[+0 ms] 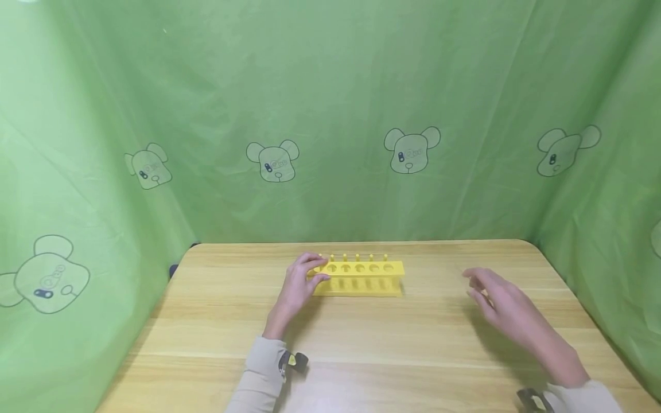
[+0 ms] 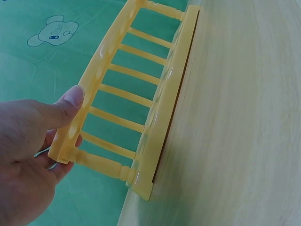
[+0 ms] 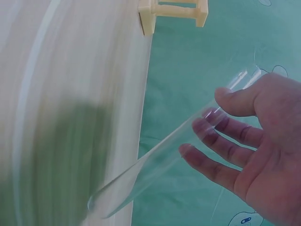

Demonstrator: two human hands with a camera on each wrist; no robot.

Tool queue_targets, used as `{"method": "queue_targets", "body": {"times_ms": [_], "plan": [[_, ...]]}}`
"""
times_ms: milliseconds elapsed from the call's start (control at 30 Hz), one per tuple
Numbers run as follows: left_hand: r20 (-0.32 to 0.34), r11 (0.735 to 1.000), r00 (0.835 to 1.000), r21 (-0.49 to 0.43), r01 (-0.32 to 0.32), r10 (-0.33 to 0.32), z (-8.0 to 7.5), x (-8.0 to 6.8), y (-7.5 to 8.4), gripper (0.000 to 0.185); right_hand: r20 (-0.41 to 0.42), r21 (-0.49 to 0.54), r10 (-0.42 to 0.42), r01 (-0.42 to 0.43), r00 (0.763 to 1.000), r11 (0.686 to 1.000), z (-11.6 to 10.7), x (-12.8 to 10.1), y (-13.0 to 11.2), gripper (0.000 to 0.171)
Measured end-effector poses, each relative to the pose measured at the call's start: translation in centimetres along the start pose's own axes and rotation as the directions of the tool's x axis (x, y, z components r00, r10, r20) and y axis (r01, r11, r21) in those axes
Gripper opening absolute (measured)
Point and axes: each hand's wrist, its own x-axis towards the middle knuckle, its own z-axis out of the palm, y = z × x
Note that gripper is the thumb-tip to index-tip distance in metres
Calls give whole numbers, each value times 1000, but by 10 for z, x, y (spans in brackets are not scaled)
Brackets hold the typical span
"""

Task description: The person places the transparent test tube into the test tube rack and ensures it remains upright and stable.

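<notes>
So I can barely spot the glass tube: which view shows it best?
The right wrist view: the tube lies clear in the right hand's fingers. The head view blurs it; the left wrist view shows only the rack.

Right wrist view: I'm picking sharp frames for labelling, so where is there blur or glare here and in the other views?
Right wrist view: the table is motion-smeared, the clear test tube shows faint glare; head view: right hand slightly blurred; left wrist view: sharp, the yellow rack glossy, held by the left hand.
</notes>
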Motion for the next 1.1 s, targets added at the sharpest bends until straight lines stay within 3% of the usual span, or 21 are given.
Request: {"method": "queue_targets", "body": {"times_ms": [467, 1100], "plan": [[4, 1000, 1000, -21, 3, -3, 0, -1, -1, 38, -44, 40, 27, -25, 999, 999, 2, 13, -7, 43], [9, 1000, 1000, -11, 12, -12, 0, 0, -1, 38, -87, 96, 135, -127, 987, 987, 2, 28, -17, 40]]}}
